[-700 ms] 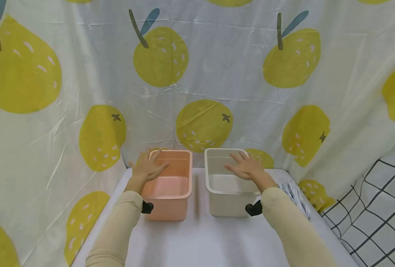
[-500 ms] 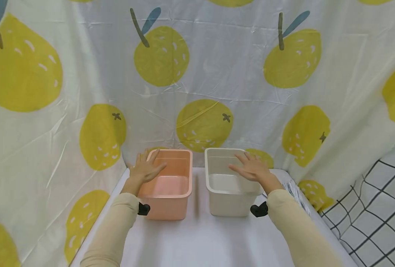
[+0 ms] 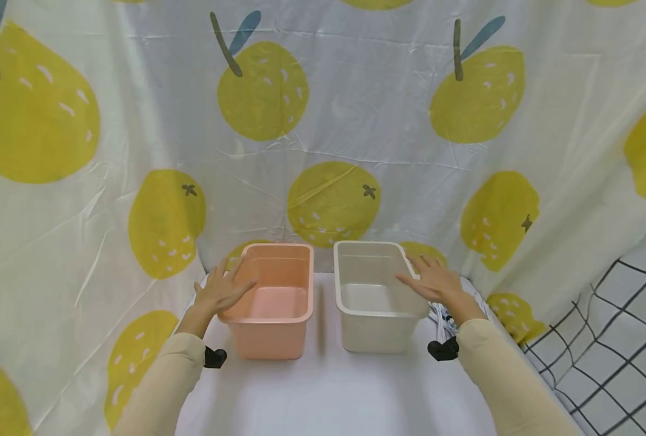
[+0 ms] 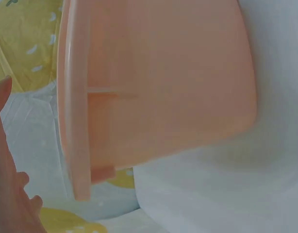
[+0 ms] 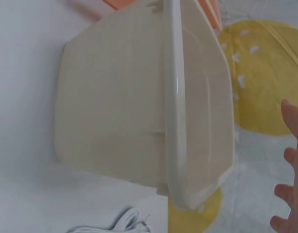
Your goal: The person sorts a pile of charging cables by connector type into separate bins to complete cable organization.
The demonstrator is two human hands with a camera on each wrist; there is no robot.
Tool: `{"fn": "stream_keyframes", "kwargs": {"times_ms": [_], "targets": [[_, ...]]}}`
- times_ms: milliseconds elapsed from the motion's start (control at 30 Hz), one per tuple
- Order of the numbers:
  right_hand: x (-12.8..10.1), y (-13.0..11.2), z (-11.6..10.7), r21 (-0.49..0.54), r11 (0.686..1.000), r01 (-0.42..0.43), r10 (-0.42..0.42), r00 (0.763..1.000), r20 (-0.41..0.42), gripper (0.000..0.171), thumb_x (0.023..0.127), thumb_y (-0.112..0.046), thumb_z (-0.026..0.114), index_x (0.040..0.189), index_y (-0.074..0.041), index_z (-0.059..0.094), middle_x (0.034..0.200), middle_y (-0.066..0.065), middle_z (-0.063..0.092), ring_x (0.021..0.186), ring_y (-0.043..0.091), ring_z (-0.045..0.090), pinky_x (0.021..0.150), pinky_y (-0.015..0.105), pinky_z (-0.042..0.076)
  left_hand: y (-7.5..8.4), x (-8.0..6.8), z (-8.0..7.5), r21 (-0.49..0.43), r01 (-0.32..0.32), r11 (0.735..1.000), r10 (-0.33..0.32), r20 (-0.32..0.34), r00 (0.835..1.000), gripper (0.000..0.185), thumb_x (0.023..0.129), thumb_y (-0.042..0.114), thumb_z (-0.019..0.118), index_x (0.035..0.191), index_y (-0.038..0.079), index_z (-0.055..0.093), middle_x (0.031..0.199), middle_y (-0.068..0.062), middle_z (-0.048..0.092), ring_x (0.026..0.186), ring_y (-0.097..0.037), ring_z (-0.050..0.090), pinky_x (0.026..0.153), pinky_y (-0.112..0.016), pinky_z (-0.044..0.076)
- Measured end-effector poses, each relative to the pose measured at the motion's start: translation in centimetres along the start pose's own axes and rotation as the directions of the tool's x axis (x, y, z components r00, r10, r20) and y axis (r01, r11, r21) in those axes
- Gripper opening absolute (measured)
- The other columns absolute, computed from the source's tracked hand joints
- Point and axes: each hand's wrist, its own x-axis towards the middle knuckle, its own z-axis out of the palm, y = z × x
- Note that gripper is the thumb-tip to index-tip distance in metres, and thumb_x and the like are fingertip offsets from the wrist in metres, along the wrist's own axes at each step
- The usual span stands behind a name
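Note:
Two plastic bins stand side by side on the white table, a pink-orange bin (image 3: 268,340) on the left and a cream bin (image 3: 380,335) on the right. Nothing shows inside either one. My left hand (image 3: 216,295) hovers at the pink bin's left rim, fingers spread. At the cream bin's right rim is my right hand (image 3: 434,281), its fingers extended and holding nothing. Each wrist view shows the outer wall of a bin, the pink wall (image 4: 178,73) and the cream wall (image 5: 115,97), with that hand's fingers above the rim at the frame's edge.
A bundle of white cord (image 3: 444,321) lies on the table (image 3: 323,393) right of the cream bin, partly behind my right wrist. A curtain with yellow fruit prints (image 3: 334,203) hangs behind. A black wire grid (image 3: 617,339) stands at the far right.
Both hands have moved apart and outward, from over the bins to their outer rims. The left went left, the right went right. The bins have stayed in place.

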Motion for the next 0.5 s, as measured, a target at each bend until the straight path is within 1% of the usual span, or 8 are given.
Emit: {"fn": "stream_keyframes", "kwargs": {"times_ms": [133, 233, 300, 367, 433, 500], "targets": [[-0.5, 1.6, 0.2, 0.009, 1.000, -0.026, 0.026, 1.000, -0.006, 0.089, 0.100, -0.073, 0.038, 0.163, -0.010, 0.029, 0.163, 0.029, 0.025, 0.144, 0.060, 0.019, 0.099, 0.087, 0.014, -1.5, -0.5, 0.6, -0.059, -0.047, 0.997, 0.044, -0.059, 0.997, 0.089, 0.099, 0.069, 0.049, 0.167, 0.022, 0.018, 0.169, -0.022, 0.014, 0.148, -0.052, 0.021, 0.100, -0.087, 0.014], [-0.9, 2.6, 0.3, 0.021, 0.999, -0.038, 0.038, 0.999, -0.006, 0.088, 0.101, -0.072, 0.039, 0.164, -0.012, 0.027, 0.163, 0.030, 0.025, 0.143, 0.061, 0.021, 0.098, 0.088, 0.014, -2.6, -1.1, 1.1, -0.094, -0.074, 0.993, 0.066, -0.090, 0.994, 0.087, 0.100, 0.064, 0.052, 0.167, 0.021, 0.018, 0.166, -0.027, 0.018, 0.147, -0.052, 0.026, 0.099, -0.086, 0.019], [-1.0, 3.2, 0.4, 0.032, 0.999, -0.044, 0.044, 0.999, -0.003, 0.086, 0.102, -0.069, 0.039, 0.164, -0.011, 0.027, 0.162, 0.031, 0.025, 0.142, 0.061, 0.023, 0.098, 0.087, 0.018, -3.1, -1.5, 1.2, -0.134, -0.083, 0.988, 0.071, -0.091, 0.993, 0.087, 0.100, 0.063, 0.053, 0.168, 0.023, 0.015, 0.165, -0.029, 0.020, 0.145, -0.054, 0.028, 0.098, -0.085, 0.024], [-1.1, 3.8, 0.5, 0.055, 0.997, -0.049, 0.049, 0.999, -0.001, 0.086, 0.103, -0.068, 0.039, 0.164, -0.009, 0.026, 0.161, 0.034, 0.025, 0.141, 0.061, 0.025, 0.098, 0.086, 0.020, -3.6, -1.7, 1.5, -0.186, -0.087, 0.979, 0.072, -0.088, 0.994, 0.088, 0.100, 0.063, 0.052, 0.168, 0.024, 0.011, 0.164, -0.029, 0.021, 0.145, -0.054, 0.028, 0.101, -0.082, 0.026], [-1.2, 4.4, 0.7, 0.083, 0.995, -0.052, 0.052, 0.999, -0.003, 0.086, 0.104, -0.066, 0.039, 0.163, -0.004, 0.027, 0.159, 0.036, 0.025, 0.140, 0.062, 0.026, 0.100, 0.084, 0.021, -3.9, -2.0, 1.8, -0.251, -0.085, 0.964, 0.068, -0.075, 0.995, 0.090, 0.101, 0.062, 0.052, 0.168, 0.021, 0.008, 0.164, -0.030, 0.021, 0.145, -0.054, 0.026, 0.104, -0.079, 0.026], [-1.3, 4.8, 1.0, 0.113, 0.992, -0.053, 0.055, 0.998, -0.010, 0.087, 0.104, -0.065, 0.039, 0.161, 0.001, 0.028, 0.158, 0.039, 0.024, 0.140, 0.062, 0.025, 0.102, 0.082, 0.022, -4.0, -2.3, 1.9, -0.305, -0.078, 0.949, 0.061, -0.066, 0.996, 0.092, 0.101, 0.060, 0.053, 0.168, 0.015, 0.008, 0.163, -0.031, 0.020, 0.147, -0.053, 0.023, 0.109, -0.075, 0.024]]}}
